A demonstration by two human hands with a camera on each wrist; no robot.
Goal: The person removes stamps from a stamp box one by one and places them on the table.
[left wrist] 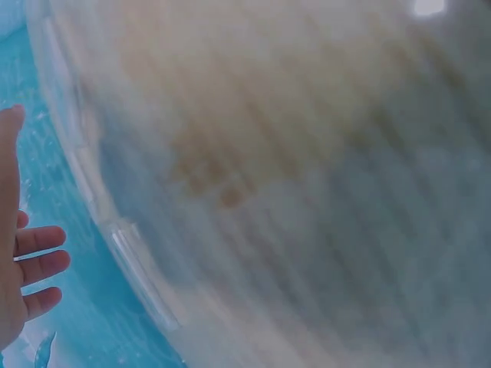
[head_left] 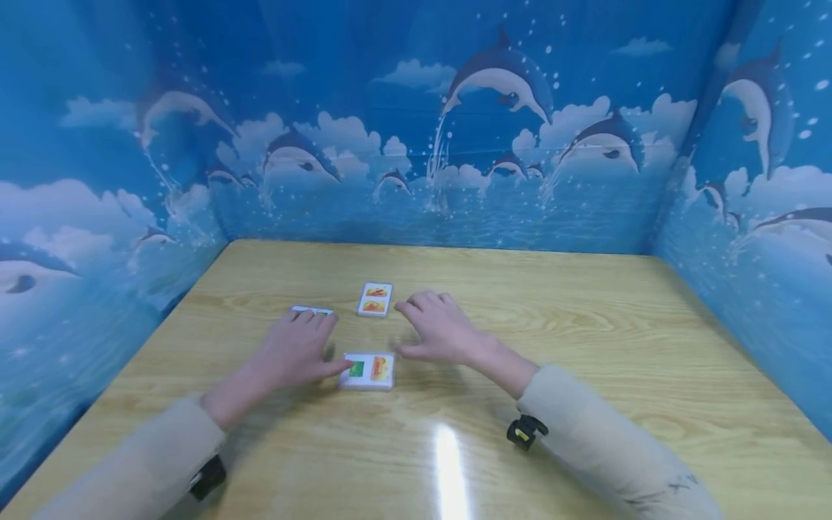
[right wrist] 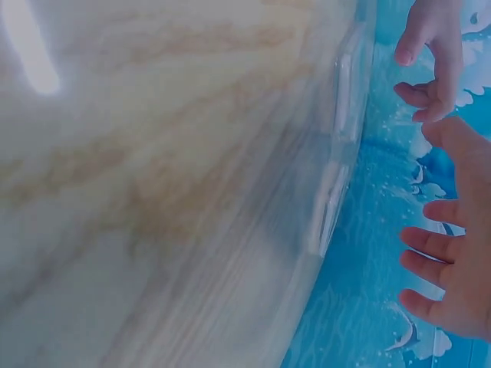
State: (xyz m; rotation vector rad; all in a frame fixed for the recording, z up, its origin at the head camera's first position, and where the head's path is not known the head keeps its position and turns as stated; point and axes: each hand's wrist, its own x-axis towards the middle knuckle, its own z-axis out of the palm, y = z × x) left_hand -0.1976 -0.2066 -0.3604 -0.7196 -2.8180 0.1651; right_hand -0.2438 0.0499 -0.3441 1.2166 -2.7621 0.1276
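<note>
Three flat picture-card stacks lie on the wooden table. My left hand [head_left: 289, 354] is spread above the left one, a white-edged card stack [head_left: 312, 310] mostly hidden behind the fingertips. Its thumb overlaps the left end of the near card stack [head_left: 377, 372], which shows a green picture and an orange one. Just right of the far card stack [head_left: 375, 299], with its two orange food pictures, my right hand [head_left: 442, 331] hovers with fingers and thumb apart, nothing between them. Both wrist views show loosely extended fingers: the left hand [left wrist: 31, 264] and the right hand [right wrist: 460, 261].
The pale wood-grain table [head_left: 585, 318] is enclosed on three sides by blue dolphin-print walls [head_left: 390, 87]. A bright light reflection falls on the front of the tabletop. Black wrist devices [head_left: 526, 431] sit at both beige sleeves [head_left: 598, 440].
</note>
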